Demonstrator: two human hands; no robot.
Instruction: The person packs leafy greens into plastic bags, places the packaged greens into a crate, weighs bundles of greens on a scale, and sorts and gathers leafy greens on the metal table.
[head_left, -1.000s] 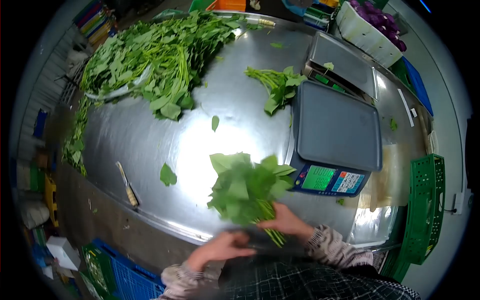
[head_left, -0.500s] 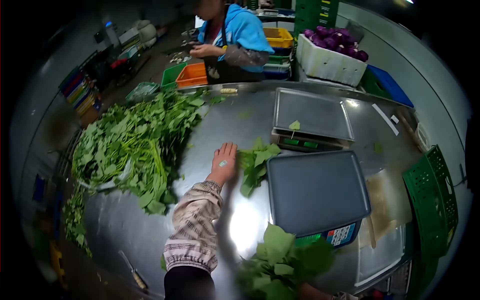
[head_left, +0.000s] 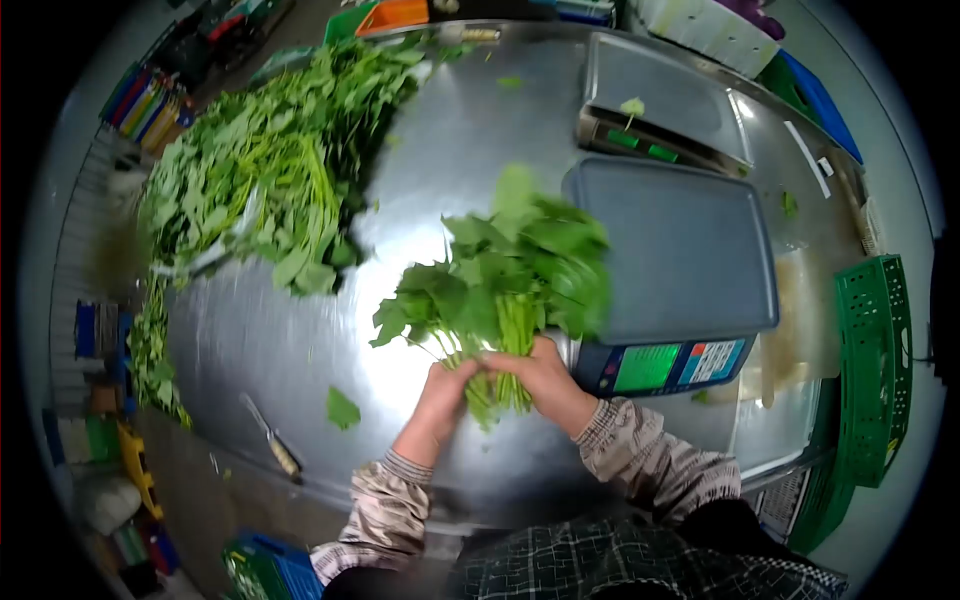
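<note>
My left hand (head_left: 442, 395) and my right hand (head_left: 545, 378) are side by side over the front of the metal table (head_left: 400, 215). The left one is closed on the stems of a smaller leafy bunch (head_left: 430, 300). Fingers of the right are wrapped round the stems of a larger leafy bunch (head_left: 540, 250). The two bunches touch, leaves pointing away from me and stem ends below my hands. Right of them stands a scale (head_left: 670, 250) with a grey pan and a lit green display, partly overlapped by leaves.
A large heap of leafy greens (head_left: 260, 160) lies at the left back. A knife (head_left: 272, 438) and a loose leaf (head_left: 342, 408) are at the front left. Behind the scale is a second scale (head_left: 665, 95). A green crate (head_left: 870, 370) stands at the right edge.
My left hand has come back from the middle of the table with the small bunch that lay beside the scale. Both bunches are now together. The view has tilted down; the other person is out of view.
</note>
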